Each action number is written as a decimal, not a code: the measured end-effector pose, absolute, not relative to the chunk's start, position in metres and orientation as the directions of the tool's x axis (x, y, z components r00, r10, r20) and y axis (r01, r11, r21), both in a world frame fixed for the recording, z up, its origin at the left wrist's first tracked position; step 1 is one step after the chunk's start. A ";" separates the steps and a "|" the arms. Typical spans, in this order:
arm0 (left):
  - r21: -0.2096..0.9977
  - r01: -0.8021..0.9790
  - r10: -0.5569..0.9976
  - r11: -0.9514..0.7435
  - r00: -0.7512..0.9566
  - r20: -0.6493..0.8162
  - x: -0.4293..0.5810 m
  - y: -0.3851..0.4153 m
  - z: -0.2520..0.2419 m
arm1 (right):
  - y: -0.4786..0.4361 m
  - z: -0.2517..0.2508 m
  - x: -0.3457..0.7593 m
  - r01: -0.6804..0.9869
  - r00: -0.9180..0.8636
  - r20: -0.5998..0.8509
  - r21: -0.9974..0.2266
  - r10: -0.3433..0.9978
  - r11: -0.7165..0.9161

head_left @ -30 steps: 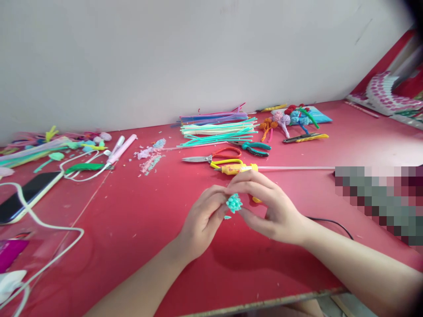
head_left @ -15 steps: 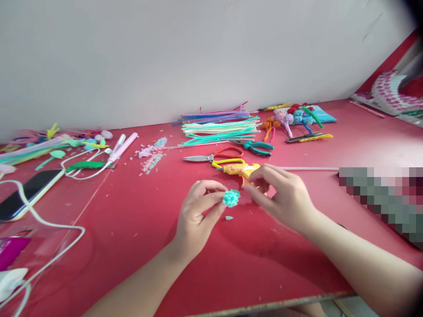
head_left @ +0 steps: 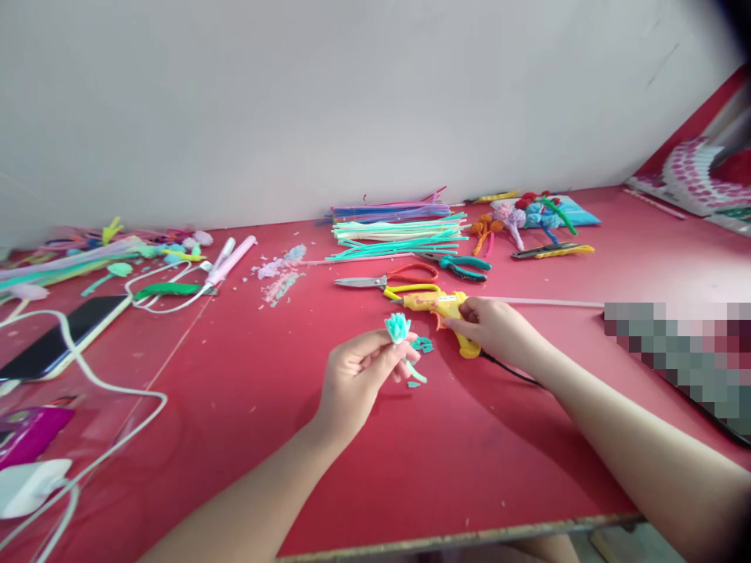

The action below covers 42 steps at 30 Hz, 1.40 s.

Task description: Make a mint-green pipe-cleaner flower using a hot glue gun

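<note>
Pinched in my left hand (head_left: 355, 377) is a small turquoise pipe-cleaner flower (head_left: 397, 327), its head upright and a pale green stem poking out below the fingers. My right hand (head_left: 503, 327) grips the yellow hot glue gun (head_left: 431, 300), which lies on the red table with its nozzle to the left. A few turquoise petal pieces (head_left: 422, 344) rest on the table just behind my left fingers. Scissors (head_left: 361, 282) with red and yellow handles lie beyond the glue gun's nozzle, and teal-handled pliers (head_left: 466, 266) are farther back.
Bundles of pipe cleaners (head_left: 399, 231) lie near the wall. Finished fuzzy flowers (head_left: 510, 217) and a utility knife (head_left: 555, 251) are back right. Fluff scraps (head_left: 282, 274), a pink pen-shaped tool (head_left: 231, 262), a phone (head_left: 76, 332) and white cables occupy the left. A dark cord trails from the glue gun.
My right hand has come down onto the glue gun and grasped it. My left hand has turned the flower upright, showing its stem; the loose petals are now visible behind it.
</note>
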<state>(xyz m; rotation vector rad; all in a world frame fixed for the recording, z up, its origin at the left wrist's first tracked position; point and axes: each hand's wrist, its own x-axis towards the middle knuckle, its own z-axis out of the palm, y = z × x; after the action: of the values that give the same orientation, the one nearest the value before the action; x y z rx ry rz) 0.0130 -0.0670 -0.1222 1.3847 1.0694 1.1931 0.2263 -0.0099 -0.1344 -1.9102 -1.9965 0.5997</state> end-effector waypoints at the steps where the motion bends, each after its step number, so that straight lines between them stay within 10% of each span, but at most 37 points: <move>1: 0.995 -0.011 0.986 -0.099 0.131 0.100 0.013 -0.066 -0.122 | -0.009 -0.135 0.227 0.792 -0.046 -0.070 -0.611 0.996 -0.006; 5: 0.991 -0.128 0.988 0.037 0.151 -0.017 0.013 -0.063 -0.121 | -0.007 -0.131 0.230 0.205 -0.057 -0.175 -0.966 0.983 -0.160; 10: 0.983 -0.167 0.982 0.069 0.183 -0.038 0.012 -0.061 -0.121 | -0.012 -0.122 0.234 -0.189 -0.171 -0.309 -0.922 0.936 -0.338; 17: 0.976 0.071 0.967 -0.208 0.166 0.194 0.011 -0.067 -0.125 | -0.025 -0.112 0.229 -0.177 -0.286 -0.154 -0.961 0.946 -0.210; 25: 0.628 0.274 0.685 -0.729 0.310 0.659 0.002 -0.067 -0.124 | -0.027 -0.111 0.226 -0.165 -0.366 -0.107 -0.970 0.924 -0.178; 37: 0.665 0.228 0.699 -0.711 0.326 0.636 0.002 -0.070 -0.128 | -0.034 -0.110 0.227 -0.167 -0.424 -0.083 -0.971 0.902 -0.169; 42: 0.927 0.052 0.908 -0.371 0.229 0.351 0.007 -0.072 -0.124 | -0.037 -0.110 0.225 -0.223 -0.425 0.044 -0.973 0.904 -0.057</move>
<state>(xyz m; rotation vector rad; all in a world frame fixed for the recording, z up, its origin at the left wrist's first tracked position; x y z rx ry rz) 0.0072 -0.0718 -0.1242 1.6452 0.9109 1.2560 0.2249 -0.0373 -0.1101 -0.7946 -1.3320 1.6293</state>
